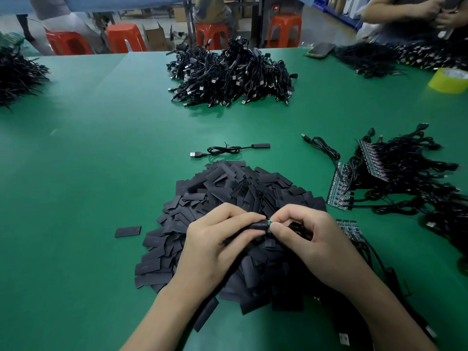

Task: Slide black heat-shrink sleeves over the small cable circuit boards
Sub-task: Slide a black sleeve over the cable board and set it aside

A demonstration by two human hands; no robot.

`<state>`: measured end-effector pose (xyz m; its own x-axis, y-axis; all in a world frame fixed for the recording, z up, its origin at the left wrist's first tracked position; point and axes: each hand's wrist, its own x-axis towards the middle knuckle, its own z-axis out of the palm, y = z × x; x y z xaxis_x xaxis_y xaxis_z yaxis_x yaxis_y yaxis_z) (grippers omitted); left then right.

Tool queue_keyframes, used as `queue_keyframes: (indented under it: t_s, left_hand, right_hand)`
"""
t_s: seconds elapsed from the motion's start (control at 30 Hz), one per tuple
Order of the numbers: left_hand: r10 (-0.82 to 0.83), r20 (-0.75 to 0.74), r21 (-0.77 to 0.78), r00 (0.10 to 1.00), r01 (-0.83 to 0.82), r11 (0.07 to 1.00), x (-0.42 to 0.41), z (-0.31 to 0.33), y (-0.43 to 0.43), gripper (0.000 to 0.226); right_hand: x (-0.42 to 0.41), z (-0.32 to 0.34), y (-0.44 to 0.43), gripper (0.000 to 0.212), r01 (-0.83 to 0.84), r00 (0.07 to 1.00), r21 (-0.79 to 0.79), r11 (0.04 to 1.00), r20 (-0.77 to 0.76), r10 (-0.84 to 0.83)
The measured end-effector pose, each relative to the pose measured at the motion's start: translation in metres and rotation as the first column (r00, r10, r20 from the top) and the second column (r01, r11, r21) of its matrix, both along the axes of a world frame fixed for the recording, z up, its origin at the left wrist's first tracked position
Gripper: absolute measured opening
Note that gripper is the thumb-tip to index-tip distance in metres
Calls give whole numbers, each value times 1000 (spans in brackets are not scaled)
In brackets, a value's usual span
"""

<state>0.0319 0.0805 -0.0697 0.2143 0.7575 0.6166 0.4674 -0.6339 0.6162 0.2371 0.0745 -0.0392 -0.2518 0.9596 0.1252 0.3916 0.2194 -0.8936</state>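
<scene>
My left hand [217,239] pinches a black heat-shrink sleeve [258,227] above a big heap of flat black sleeves [235,188]. My right hand [309,234] pinches a small green circuit board [270,222] at the sleeve's mouth, with its coiled black cable [298,228] tucked under the fingers. Only the board's end shows between my fingertips; I cannot tell how far it reaches inside the sleeve.
A finished sleeved USB cable [228,149] lies beyond the heap. Panels of boards with cables [379,173] sit at right, a large pile of cables [230,74] at the back, yellow tape [448,81] far right. One loose sleeve [128,231] lies left on the green table [88,173].
</scene>
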Motion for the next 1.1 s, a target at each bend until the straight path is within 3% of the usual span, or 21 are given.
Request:
queue_keyframes:
  t_s: [0.5,0.67,0.83,1.1]
  left_hand:
    - [-66,-99,52,993,71,996,-3,-2,1,20]
    - [-8,-71,59,997,13,998,-3,-1,1,21]
    - [22,-46,55,999,-19,998,-1,0,0,21]
    - [-22,-72,54,997,26,998,-1,-3,-1,20]
  right_hand:
    - [1,1,0,14,-14,999,-57,998,44,17]
    - [2,1,0,7,-11,999,-95,995,-45,7]
    - [1,5,0,16,-49,992,-123,991,-125,34]
    - [-1,3,-1,19,-77,994,-130,989,-85,66]
